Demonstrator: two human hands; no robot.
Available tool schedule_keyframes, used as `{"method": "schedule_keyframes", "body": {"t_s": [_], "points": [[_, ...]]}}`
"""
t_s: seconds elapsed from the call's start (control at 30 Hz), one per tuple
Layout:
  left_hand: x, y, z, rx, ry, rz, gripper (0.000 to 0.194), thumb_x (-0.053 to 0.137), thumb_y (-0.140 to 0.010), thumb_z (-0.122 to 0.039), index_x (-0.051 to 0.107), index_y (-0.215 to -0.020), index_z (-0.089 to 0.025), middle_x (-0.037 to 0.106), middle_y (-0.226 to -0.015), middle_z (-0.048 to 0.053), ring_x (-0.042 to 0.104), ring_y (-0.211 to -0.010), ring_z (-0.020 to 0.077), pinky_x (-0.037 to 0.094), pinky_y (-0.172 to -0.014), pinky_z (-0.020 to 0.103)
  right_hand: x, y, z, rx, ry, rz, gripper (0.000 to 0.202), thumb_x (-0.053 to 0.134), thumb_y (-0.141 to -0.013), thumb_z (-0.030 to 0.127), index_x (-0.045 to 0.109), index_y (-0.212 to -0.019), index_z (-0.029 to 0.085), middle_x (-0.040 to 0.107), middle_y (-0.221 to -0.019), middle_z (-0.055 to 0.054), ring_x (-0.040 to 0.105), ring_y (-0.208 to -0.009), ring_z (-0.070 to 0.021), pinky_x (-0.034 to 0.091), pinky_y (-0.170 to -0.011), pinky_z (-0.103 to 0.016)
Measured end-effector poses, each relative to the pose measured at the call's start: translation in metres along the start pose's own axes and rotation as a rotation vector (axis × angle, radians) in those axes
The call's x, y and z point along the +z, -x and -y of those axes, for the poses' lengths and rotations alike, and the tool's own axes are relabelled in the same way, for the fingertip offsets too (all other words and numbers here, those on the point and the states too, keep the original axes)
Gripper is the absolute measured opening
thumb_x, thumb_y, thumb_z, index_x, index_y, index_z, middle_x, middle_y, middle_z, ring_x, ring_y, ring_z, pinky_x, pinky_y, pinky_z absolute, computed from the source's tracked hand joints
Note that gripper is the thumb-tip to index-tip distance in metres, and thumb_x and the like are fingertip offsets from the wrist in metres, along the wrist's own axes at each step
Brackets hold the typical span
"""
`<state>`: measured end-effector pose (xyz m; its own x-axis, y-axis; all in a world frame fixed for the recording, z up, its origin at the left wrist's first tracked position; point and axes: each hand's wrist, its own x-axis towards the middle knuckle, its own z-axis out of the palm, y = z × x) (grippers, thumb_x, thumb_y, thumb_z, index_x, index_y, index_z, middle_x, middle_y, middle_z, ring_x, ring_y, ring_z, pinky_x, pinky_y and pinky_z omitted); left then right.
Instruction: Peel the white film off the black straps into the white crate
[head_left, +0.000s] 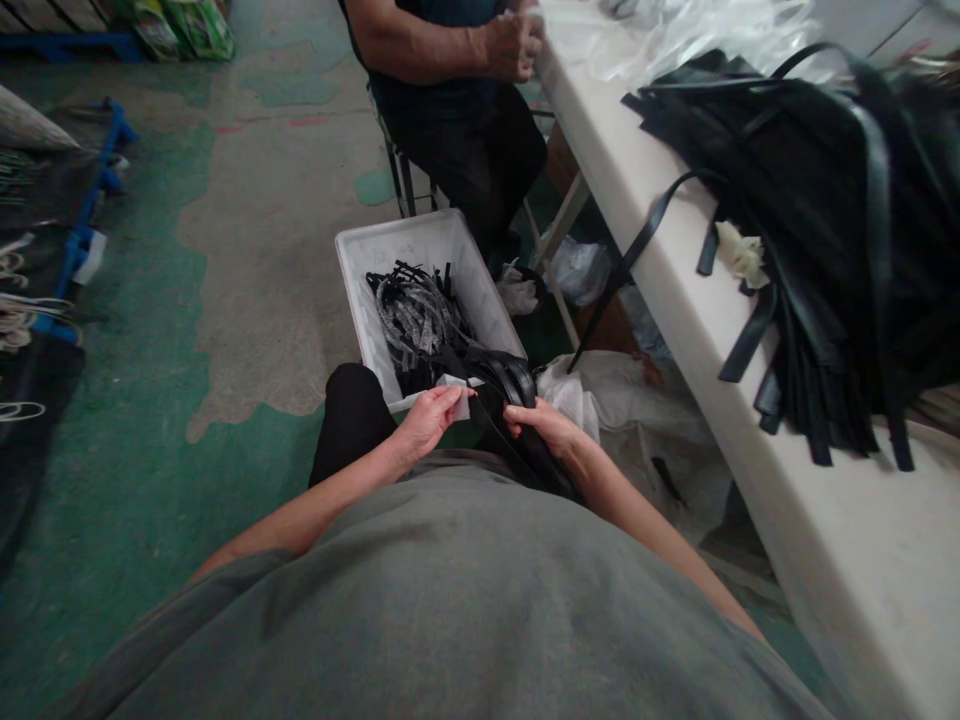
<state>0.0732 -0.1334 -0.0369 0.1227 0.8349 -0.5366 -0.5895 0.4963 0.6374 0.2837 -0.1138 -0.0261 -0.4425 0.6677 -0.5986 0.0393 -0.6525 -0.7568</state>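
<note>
In front of my body, my left hand (429, 425) is closed with thumb and finger pinched on a small white piece (459, 408), perhaps paper or cloth. My right hand (546, 428) is wrapped round a bundle of black straps (510, 372). The straps look flat and glossy, loop over at the top and hang down past my right hand. Just beyond both hands, a white plastic crate (352, 275) stands on the floor. Inside it lie black strips (409, 315), several of them with a greyish, shiny surface.
Along the right runs a white table (750, 500), bearing a large pile of black straps (810, 230) and clear plastic bags (697, 35). A seated person (450, 90) is at its far end. White sacks (637, 400) lie under the table. A blue pallet (90, 220) is at left.
</note>
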Motion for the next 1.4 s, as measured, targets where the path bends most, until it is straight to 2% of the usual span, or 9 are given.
{"method": "schedule_keyframes", "body": {"t_s": [0.13, 0.3, 0.43, 0.53, 0.7, 0.9, 1.03, 1.2, 1.4], "points": [[0.005, 0.001, -0.004, 0.038, 0.005, -0.055, 0.017, 0.076, -0.076, -0.026, 0.073, -0.081, -0.010, 0.071, -0.074, 0.005, 0.064, -0.066, 0.0113, 0.049, -0.067, 0.021, 0.016, -0.005, 0.015, -0.080, 0.140, -0.133, 0.034, 0.079, -0.061, 0.043, 0.057, -0.057, 0.017, 0.055, -0.053, 0.003, 0.047, -0.052, -0.0100, 0.039, -0.053, -0.025], [0.008, -0.001, -0.006, 0.059, 0.007, -0.107, 0.012, 0.075, -0.076, -0.023, 0.071, -0.078, -0.011, 0.070, -0.071, 0.003, 0.061, -0.064, 0.0088, 0.047, -0.066, 0.019, 0.035, -0.015, 0.016, -0.213, 0.265, -0.282, 0.038, 0.082, -0.056, 0.039, 0.067, -0.082, 0.016, 0.067, -0.074, 0.000, 0.059, -0.069, -0.0161, 0.046, -0.065, -0.028], [0.009, -0.001, -0.005, 0.058, 0.066, -0.118, 0.010, 0.073, -0.077, -0.021, 0.069, -0.075, -0.012, 0.070, -0.072, 0.002, 0.061, -0.063, 0.0089, 0.049, -0.064, 0.020, 0.046, -0.028, 0.007, -0.217, 0.392, -0.245, 0.037, 0.078, -0.061, 0.034, 0.067, -0.091, 0.016, 0.069, -0.072, -0.001, 0.062, -0.068, -0.0177, 0.048, -0.062, -0.027], [0.003, -0.003, -0.008, 0.037, 0.105, -0.132, 0.010, 0.071, -0.080, -0.021, 0.069, -0.079, -0.011, 0.070, -0.073, 0.003, 0.063, -0.063, 0.0101, 0.050, -0.063, 0.021, 0.050, -0.029, 0.009, -0.170, 0.244, -0.218, 0.035, 0.077, -0.060, 0.032, 0.064, -0.089, 0.016, 0.067, -0.067, -0.002, 0.062, -0.062, -0.0168, 0.049, -0.058, -0.027], [-0.022, -0.010, -0.032, 0.053, 0.208, -0.294, 0.010, 0.067, -0.084, -0.023, 0.066, -0.082, -0.014, 0.070, -0.076, 0.003, 0.065, -0.066, 0.0107, 0.051, -0.063, 0.022, 0.039, 0.003, 0.028, -0.082, 0.021, -0.228, 0.037, 0.076, -0.063, 0.036, 0.065, -0.090, 0.015, 0.064, -0.066, -0.002, 0.053, -0.051, -0.0118, 0.043, -0.049, -0.024], [-0.035, -0.014, -0.060, -0.031, 0.186, -0.384, 0.012, 0.062, -0.085, -0.019, 0.062, -0.074, -0.014, 0.064, -0.062, 0.000, 0.058, -0.052, 0.0080, 0.046, -0.050, 0.018, 0.030, 0.040, 0.036, -0.073, 0.033, -0.050, 0.034, 0.073, -0.063, 0.039, 0.062, -0.086, 0.017, 0.052, -0.050, 0.003, 0.042, -0.042, -0.0106, 0.030, -0.041, -0.025], [-0.035, -0.015, -0.063, -0.090, 0.152, -0.381, 0.010, 0.065, -0.081, -0.019, 0.060, -0.074, -0.015, 0.063, -0.059, 0.000, 0.055, -0.045, 0.0080, 0.045, -0.046, 0.019, 0.037, 0.036, 0.034, -0.082, 0.082, -0.012, 0.031, 0.072, -0.063, 0.042, 0.056, -0.076, 0.019, 0.050, -0.049, 0.003, 0.040, -0.042, -0.0104, 0.029, -0.042, -0.026], [-0.035, -0.017, -0.061, -0.063, 0.112, -0.348, 0.020, 0.063, -0.078, -0.012, 0.053, -0.061, -0.016, 0.054, -0.048, -0.003, 0.051, -0.039, 0.0082, 0.042, -0.042, 0.018, 0.041, 0.027, 0.030, -0.055, 0.112, 0.075, 0.032, 0.074, -0.062, 0.043, 0.055, -0.070, 0.019, 0.051, -0.052, 0.002, 0.040, -0.044, -0.0098, 0.031, -0.043, -0.025], [-0.034, -0.015, -0.066, -0.159, 0.085, -0.341, 0.018, 0.055, -0.086, -0.016, 0.060, -0.070, -0.013, 0.063, -0.057, 0.002, 0.057, -0.044, 0.0096, 0.042, -0.042, 0.019, 0.035, 0.020, 0.028, -0.058, 0.116, 0.053, 0.029, 0.074, -0.064, 0.041, 0.055, -0.067, 0.019, 0.051, -0.054, 0.001, 0.042, -0.045, -0.0100, 0.032, -0.044, -0.025]]}}
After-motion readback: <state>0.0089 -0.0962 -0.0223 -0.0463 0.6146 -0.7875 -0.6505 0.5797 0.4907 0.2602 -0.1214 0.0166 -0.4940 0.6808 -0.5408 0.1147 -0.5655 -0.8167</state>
